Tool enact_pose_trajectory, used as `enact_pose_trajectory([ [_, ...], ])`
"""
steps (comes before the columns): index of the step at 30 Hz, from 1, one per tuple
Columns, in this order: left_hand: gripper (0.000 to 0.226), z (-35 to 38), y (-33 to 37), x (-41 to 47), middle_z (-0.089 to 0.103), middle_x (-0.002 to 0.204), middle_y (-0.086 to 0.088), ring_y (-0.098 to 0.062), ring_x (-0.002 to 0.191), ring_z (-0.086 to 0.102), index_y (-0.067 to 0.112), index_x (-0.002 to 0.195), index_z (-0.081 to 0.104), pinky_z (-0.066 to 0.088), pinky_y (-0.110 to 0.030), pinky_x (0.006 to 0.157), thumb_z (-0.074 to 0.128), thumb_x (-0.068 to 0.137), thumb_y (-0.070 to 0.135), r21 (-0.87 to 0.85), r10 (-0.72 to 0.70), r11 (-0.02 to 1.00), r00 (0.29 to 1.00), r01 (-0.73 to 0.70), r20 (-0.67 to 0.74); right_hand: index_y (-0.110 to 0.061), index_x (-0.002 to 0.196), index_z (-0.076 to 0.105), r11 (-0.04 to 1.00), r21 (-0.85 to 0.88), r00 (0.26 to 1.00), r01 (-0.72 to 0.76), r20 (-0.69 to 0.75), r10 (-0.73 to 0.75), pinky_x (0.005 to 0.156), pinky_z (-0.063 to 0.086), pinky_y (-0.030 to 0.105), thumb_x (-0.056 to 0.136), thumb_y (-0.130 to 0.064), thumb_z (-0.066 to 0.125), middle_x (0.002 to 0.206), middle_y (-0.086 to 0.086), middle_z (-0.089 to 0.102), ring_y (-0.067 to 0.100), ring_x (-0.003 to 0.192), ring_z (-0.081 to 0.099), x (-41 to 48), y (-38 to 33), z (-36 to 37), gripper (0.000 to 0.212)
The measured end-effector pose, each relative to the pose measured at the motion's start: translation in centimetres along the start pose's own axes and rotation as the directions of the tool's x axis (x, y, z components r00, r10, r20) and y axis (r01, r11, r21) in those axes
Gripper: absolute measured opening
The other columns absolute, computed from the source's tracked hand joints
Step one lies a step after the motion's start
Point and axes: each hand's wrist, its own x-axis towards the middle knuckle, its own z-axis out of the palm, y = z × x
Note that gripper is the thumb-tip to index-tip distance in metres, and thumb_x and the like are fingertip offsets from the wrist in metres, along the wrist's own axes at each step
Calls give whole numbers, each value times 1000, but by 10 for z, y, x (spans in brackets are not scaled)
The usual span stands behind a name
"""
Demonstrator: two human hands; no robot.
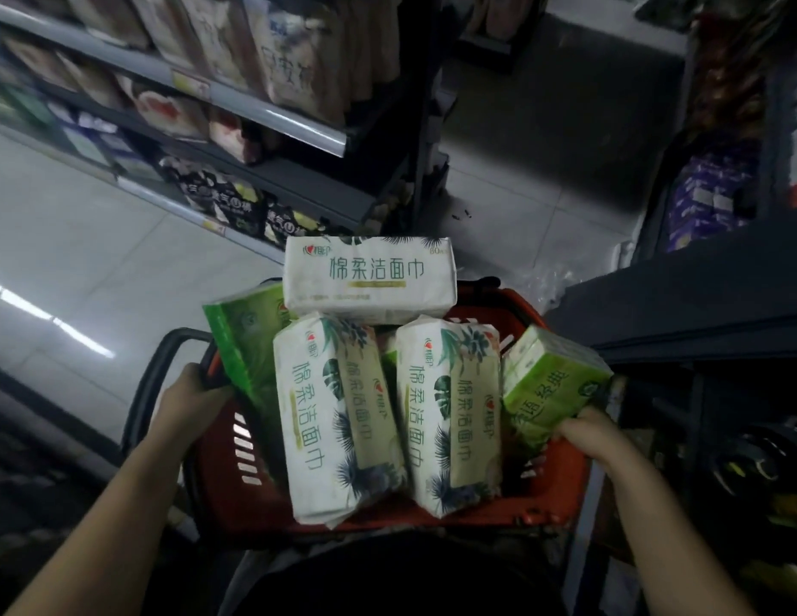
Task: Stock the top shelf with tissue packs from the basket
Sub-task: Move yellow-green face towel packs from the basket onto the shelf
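Observation:
A red plastic basket [543,495] is carried in front of me, heaped with tissue packs. Three white packs with green lettering fill it: one lies crosswise at the far end [370,277], two stand side by side nearer me, the left one [334,420] and the right one [450,411]. A green pack [245,344] leans at the left and another green pack [548,384] at the right. My left hand [192,397] grips the basket's left rim beside its black handle [152,380]. My right hand [583,433] grips the right rim, against the right green pack.
Grey store shelves [272,113] stocked with packaged goods run along the upper left. A dark shelf unit [699,286] stands close on the right, with purple packs [708,197] behind it. Pale tiled floor [98,251] lies between them.

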Motion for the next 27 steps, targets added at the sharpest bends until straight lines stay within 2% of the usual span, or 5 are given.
enact_pose_trajectory([
  [8,28,-26,-55,6,57,91,-19,-32,79,56,5,103,50,44,-36,66,68,84,16,-75,-152,987,982,144,-111,2,109,58,978,-159,991,134,46,-129,52,35,21,78,3,60,95,15,60,22,75,53,25,-78,17,31],
  [11,29,-38,-71,8,57,91,-19,-32,77,57,4,105,50,45,-36,64,69,84,13,-153,-222,967,968,204,-113,2,108,58,964,-206,985,170,76,-158,56,40,24,73,0,61,91,15,61,25,78,57,34,-114,28,36],
  [17,36,-70,-112,20,62,99,-25,-38,84,61,-2,112,54,53,-46,78,70,83,12,-290,-337,910,936,296,-103,-3,104,58,926,-232,954,298,110,-279,60,43,23,73,1,58,97,18,63,27,83,60,32,-185,65,32],
  [22,43,-92,-138,27,60,112,-29,-33,89,57,-3,121,52,42,-36,74,69,84,10,-372,-390,871,913,322,-122,-10,81,60,884,-263,922,386,139,-361,65,43,26,74,1,57,94,17,64,29,85,59,26,-231,97,13],
  [27,37,-111,-160,35,62,102,-23,-29,76,56,2,115,54,41,-33,61,69,83,12,-447,-447,825,884,347,-139,-16,62,47,845,-297,895,445,172,-411,52,31,22,80,6,54,71,8,53,19,69,48,14,-280,119,29],
])
